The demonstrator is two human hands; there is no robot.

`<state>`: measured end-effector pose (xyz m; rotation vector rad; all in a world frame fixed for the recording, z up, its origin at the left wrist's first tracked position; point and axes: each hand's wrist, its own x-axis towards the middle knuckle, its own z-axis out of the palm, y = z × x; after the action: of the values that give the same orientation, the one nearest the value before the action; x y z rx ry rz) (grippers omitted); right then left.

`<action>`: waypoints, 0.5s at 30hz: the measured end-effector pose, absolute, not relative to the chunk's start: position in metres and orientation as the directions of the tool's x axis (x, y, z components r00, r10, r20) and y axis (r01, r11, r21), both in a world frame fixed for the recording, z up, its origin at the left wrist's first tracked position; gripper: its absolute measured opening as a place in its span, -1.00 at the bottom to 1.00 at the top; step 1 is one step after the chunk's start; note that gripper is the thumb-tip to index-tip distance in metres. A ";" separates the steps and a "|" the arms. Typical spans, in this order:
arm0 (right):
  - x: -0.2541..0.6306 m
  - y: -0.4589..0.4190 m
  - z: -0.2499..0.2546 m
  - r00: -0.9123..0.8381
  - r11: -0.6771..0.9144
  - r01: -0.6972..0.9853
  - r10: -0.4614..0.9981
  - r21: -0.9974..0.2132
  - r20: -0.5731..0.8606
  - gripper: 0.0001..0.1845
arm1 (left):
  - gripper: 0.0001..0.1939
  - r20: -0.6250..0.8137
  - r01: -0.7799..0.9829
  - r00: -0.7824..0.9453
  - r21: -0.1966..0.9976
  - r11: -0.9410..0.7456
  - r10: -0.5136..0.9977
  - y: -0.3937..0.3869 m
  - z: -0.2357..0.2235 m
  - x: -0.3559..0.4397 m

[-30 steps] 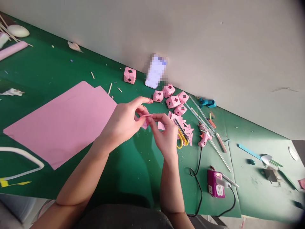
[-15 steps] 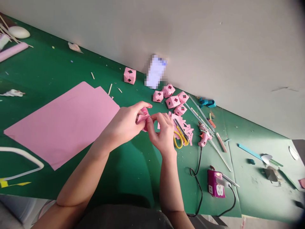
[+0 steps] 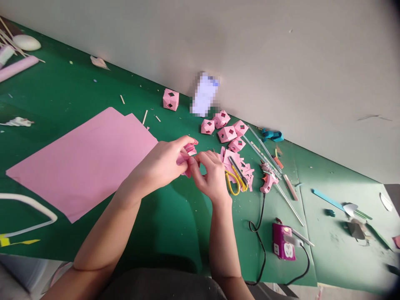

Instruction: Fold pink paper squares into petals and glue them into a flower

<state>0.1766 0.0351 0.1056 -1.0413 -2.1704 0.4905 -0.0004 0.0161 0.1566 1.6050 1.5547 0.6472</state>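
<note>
Between the two hands, above the green table (image 3: 175, 216), is a small pink paper piece (image 3: 183, 158), mostly covered by fingers, so its full shape cannot be made out. The left hand (image 3: 167, 162) is curled, gripping it; the right hand (image 3: 211, 173) pinches toward its near edge, though whether those fingertips hold or only touch it is unclear. Pink scraps (image 3: 248, 173) lie partly under the yellow-handled scissors (image 3: 239, 183). The left forearm overlaps a large pink sheet (image 3: 84, 162), and the phone (image 3: 204, 95) is blurred into blocks.
</note>
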 end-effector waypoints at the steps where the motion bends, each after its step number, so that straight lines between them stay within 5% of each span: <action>1: 0.176 0.035 0.105 -0.456 0.604 0.544 0.796 -0.583 0.399 -0.63 | -0.49 -0.162 0.574 0.120 0.817 0.065 0.980 0.016 0.156 -0.001; 15: 0.173 0.032 0.108 -0.497 0.562 0.497 0.809 -0.661 0.314 -0.64 | -0.59 -0.102 0.593 0.044 0.803 0.056 0.994 0.017 0.158 -0.006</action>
<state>0.1732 0.0323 0.1080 -1.0422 -2.1862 0.6655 -0.0056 0.0165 0.1581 1.6191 1.6316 0.7209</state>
